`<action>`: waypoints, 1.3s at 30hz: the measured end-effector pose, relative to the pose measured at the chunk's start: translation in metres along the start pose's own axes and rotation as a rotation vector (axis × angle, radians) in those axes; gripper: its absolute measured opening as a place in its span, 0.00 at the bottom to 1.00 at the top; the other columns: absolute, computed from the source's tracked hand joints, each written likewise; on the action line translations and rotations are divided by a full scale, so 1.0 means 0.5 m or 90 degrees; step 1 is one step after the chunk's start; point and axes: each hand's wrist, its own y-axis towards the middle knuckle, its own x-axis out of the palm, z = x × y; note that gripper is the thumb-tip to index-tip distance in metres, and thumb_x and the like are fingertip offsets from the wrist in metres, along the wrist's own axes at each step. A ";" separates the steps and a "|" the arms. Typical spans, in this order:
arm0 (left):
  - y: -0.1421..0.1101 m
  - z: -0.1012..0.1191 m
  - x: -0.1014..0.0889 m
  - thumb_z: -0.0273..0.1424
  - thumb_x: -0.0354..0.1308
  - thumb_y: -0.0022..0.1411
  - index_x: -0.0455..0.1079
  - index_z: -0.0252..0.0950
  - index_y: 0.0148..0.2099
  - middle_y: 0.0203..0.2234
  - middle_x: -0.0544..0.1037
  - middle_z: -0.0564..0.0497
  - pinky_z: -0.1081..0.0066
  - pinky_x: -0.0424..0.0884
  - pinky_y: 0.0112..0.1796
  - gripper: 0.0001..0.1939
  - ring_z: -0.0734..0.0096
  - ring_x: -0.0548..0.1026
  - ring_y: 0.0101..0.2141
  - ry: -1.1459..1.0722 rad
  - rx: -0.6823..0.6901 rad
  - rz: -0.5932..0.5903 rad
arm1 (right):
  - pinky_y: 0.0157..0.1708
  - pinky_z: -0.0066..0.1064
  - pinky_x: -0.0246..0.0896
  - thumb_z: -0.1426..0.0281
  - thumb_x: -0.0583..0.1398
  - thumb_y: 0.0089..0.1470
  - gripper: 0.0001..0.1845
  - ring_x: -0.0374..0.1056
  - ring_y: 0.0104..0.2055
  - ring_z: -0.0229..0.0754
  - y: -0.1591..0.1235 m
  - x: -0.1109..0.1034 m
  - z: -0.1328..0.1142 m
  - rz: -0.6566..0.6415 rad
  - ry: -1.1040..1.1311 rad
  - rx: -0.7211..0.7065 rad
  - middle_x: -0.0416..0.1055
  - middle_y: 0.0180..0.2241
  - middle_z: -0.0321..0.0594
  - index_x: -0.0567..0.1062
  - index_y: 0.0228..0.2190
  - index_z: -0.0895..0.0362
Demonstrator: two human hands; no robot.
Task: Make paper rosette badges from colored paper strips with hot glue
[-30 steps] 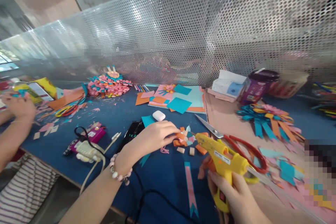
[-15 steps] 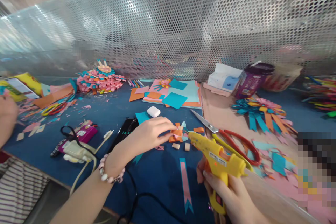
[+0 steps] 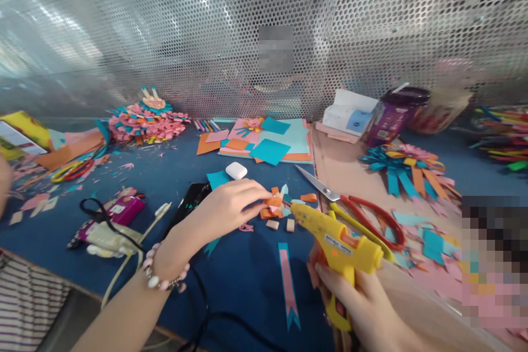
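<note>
My right hand [image 3: 358, 297] is wrapped round the handle of a yellow hot glue gun [image 3: 336, 242], its nozzle pointing left. The nozzle is close to a small paper flower [image 3: 273, 206] of orange, pink and pale blue strips. My left hand [image 3: 237, 202], wearing a bead bracelet, pinches the left side of this flower between thumb and fingers. Below the flower lie small beige pieces [image 3: 290, 225] and a pink-and-blue paper ribbon [image 3: 287, 283] with a notched end. A white earbud case [image 3: 236, 170] sits behind my left hand.
Red-handled scissors [image 3: 375, 220] lie open behind the glue gun. A phone [image 3: 187, 203], a power strip with cables [image 3: 115, 231] and a black cord [image 3: 231, 319] are on the left. Paper sheets [image 3: 299, 143], a purple cup [image 3: 391, 113] and a finished-looking rosette [image 3: 412, 168] stand farther back.
The view has shifted slightly, so everything appears a little farther left. My left hand still pinches the paper flower and my right still holds the glue gun beside it.
</note>
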 end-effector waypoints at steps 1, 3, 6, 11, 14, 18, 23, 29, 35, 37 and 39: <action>-0.001 -0.001 0.000 0.28 0.51 0.67 0.70 0.36 0.48 0.43 0.76 0.49 0.67 0.69 0.50 0.10 0.69 0.74 0.46 0.001 0.001 0.003 | 0.28 0.30 0.58 0.51 0.58 0.49 0.20 0.58 0.26 0.38 0.000 0.000 -0.001 0.006 -0.002 -0.001 0.63 0.23 0.35 0.69 0.26 0.57; -0.002 -0.002 0.000 0.29 0.52 0.67 0.70 0.36 0.48 0.43 0.76 0.49 0.68 0.70 0.49 0.10 0.70 0.73 0.46 0.004 0.005 0.010 | 0.29 0.30 0.59 0.51 0.58 0.49 0.20 0.58 0.26 0.38 -0.001 -0.001 -0.004 0.014 -0.009 0.000 0.64 0.24 0.35 0.69 0.26 0.57; -0.002 -0.002 -0.002 0.29 0.51 0.67 0.70 0.36 0.48 0.43 0.76 0.49 0.68 0.70 0.49 0.10 0.69 0.73 0.46 0.010 0.007 0.012 | 0.28 0.30 0.58 0.50 0.59 0.48 0.21 0.58 0.26 0.38 -0.002 -0.001 -0.005 0.012 -0.008 0.013 0.63 0.23 0.35 0.69 0.25 0.57; -0.001 0.002 -0.002 0.29 0.51 0.67 0.70 0.36 0.48 0.43 0.77 0.48 0.66 0.70 0.50 0.10 0.68 0.73 0.47 0.023 0.007 -0.004 | 0.25 0.29 0.58 0.51 0.59 0.47 0.20 0.58 0.25 0.38 -0.002 0.001 -0.006 0.000 0.008 0.045 0.62 0.22 0.35 0.68 0.25 0.56; -0.002 0.002 0.000 0.29 0.51 0.67 0.70 0.36 0.48 0.43 0.77 0.48 0.65 0.70 0.50 0.10 0.68 0.73 0.47 0.034 0.014 -0.008 | 0.25 0.29 0.59 0.51 0.58 0.47 0.19 0.58 0.25 0.38 -0.001 0.002 -0.007 0.006 -0.001 0.032 0.62 0.22 0.35 0.68 0.24 0.56; -0.002 0.000 0.002 0.30 0.51 0.67 0.71 0.36 0.48 0.42 0.77 0.48 0.64 0.70 0.49 0.10 0.67 0.74 0.46 0.043 0.020 -0.015 | 0.25 0.29 0.59 0.51 0.57 0.48 0.19 0.58 0.26 0.38 0.006 -0.001 -0.008 -0.007 -0.003 0.020 0.62 0.22 0.35 0.67 0.24 0.55; 0.000 0.000 0.001 0.29 0.51 0.67 0.70 0.35 0.47 0.42 0.77 0.49 0.66 0.70 0.49 0.10 0.69 0.74 0.45 0.035 0.012 -0.021 | 0.26 0.30 0.58 0.50 0.56 0.50 0.21 0.58 0.24 0.37 0.013 -0.004 -0.008 -0.029 -0.024 0.002 0.62 0.22 0.35 0.67 0.25 0.56; -0.001 0.000 0.003 0.29 0.52 0.66 0.70 0.36 0.48 0.42 0.77 0.49 0.66 0.70 0.49 0.10 0.69 0.74 0.45 0.036 0.006 -0.021 | 0.23 0.28 0.55 0.52 0.57 0.48 0.19 0.57 0.22 0.36 0.009 0.006 -0.014 0.025 0.016 0.026 0.61 0.20 0.34 0.67 0.23 0.56; 0.001 -0.001 0.004 0.29 0.51 0.67 0.71 0.36 0.47 0.41 0.78 0.50 0.65 0.70 0.50 0.10 0.70 0.74 0.44 0.029 0.009 -0.032 | 0.22 0.28 0.54 0.51 0.57 0.48 0.20 0.55 0.22 0.35 0.009 0.004 -0.013 0.017 -0.001 0.022 0.59 0.19 0.33 0.67 0.23 0.56; 0.003 -0.001 0.004 0.28 0.51 0.67 0.70 0.36 0.47 0.41 0.78 0.50 0.66 0.70 0.48 0.10 0.70 0.74 0.44 0.026 0.014 -0.032 | 0.23 0.29 0.53 0.51 0.56 0.49 0.20 0.55 0.22 0.36 0.009 0.004 -0.011 0.009 -0.008 0.023 0.59 0.20 0.33 0.67 0.22 0.56; 0.004 0.000 0.005 0.28 0.52 0.66 0.70 0.36 0.47 0.42 0.78 0.51 0.67 0.71 0.47 0.10 0.70 0.74 0.44 0.022 0.012 -0.033 | 0.23 0.29 0.53 0.50 0.56 0.49 0.21 0.54 0.23 0.36 0.008 0.005 -0.009 0.008 -0.011 0.035 0.59 0.20 0.33 0.65 0.22 0.56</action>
